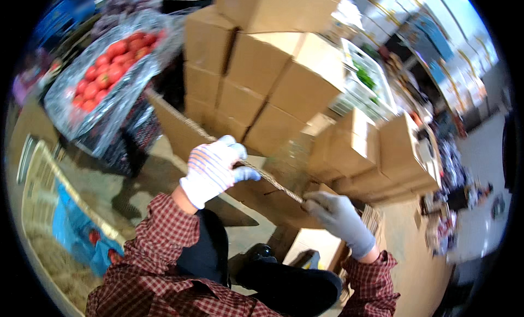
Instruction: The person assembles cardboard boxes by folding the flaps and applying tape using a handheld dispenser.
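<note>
A flat brown cardboard sheet (183, 136) stands on edge in front of me, its ridged, rope-like upper edge slanting from upper left down to the right. My left hand (214, 167), in a white glove with coloured stripes, is closed over the middle of that edge, thumb on the near side. My right hand (339, 217), in a grey glove, pinches the sheet near its right end; its fingertips are partly hidden. Between my knees is a pale open-looking carton (314, 245), and folded cardboard (373, 219) is stacked beside my right hand.
Brown cartons (254, 66) are piled ahead. Red tomatoes (114, 69) lie in a plastic-lined crate at far left. A yellowish basket (41, 208) with a blue bag (82, 229) stands at near left. A white crate (382, 93) of greens sits behind cartons at right.
</note>
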Demonstrator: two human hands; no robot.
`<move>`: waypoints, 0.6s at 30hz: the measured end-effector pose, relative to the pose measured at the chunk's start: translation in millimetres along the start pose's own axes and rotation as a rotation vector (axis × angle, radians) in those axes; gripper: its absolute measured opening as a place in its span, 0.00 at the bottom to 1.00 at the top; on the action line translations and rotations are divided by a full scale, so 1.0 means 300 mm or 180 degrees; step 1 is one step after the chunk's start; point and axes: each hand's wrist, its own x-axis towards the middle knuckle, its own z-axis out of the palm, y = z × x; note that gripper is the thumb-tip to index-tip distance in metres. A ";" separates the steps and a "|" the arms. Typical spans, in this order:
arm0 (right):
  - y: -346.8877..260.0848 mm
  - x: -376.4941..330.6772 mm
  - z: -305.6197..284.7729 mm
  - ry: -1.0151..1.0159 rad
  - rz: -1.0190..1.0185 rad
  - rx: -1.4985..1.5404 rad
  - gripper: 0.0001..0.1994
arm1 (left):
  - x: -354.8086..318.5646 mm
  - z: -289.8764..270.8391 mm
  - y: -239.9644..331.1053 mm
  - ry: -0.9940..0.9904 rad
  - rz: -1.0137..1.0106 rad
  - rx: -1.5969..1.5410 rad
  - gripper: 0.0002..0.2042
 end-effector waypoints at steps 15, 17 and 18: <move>-0.003 0.374 0.324 -0.0748 -0.0075 0.1458 0.24 | -0.114 0.217 -0.139 0.1589 -0.1915 -0.0562 0.48; -0.009 0.372 0.352 -0.0637 -0.0080 0.1769 0.23 | -0.161 0.243 -0.185 0.1426 -0.2284 -0.0875 0.47; -0.024 0.382 0.363 -0.0633 0.0029 0.1886 0.21 | -0.196 0.223 -0.228 0.1419 -0.2470 -0.0920 0.47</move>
